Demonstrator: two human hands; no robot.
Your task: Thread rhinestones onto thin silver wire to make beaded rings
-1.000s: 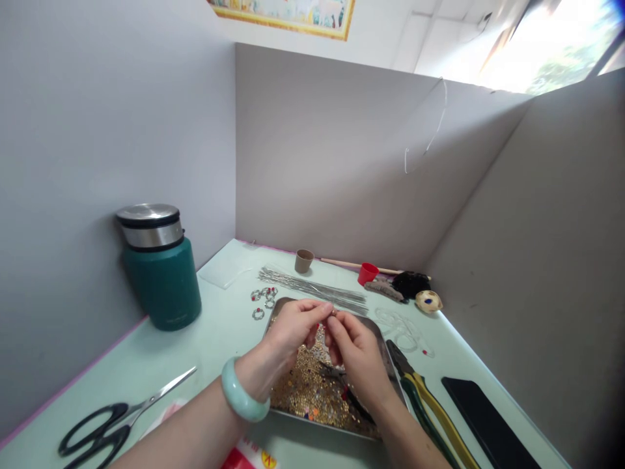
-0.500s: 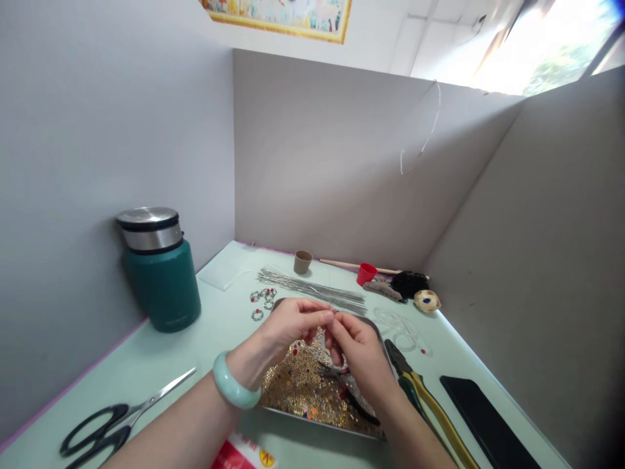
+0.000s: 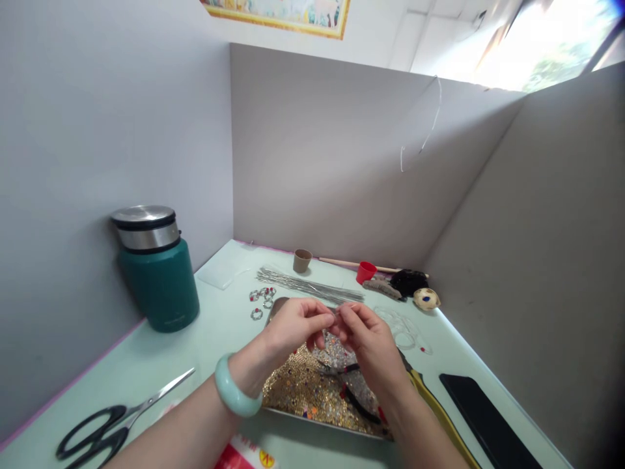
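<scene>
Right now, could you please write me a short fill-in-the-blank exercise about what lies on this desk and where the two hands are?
1. The left hand and the right hand meet fingertip to fingertip above a metal tray full of small ____.
2. The scissors near the left forearm have ____ handles.
3. At the back wall, the cup to the right of the brown cup is ____.
Missing words: beads; black; red.
</scene>
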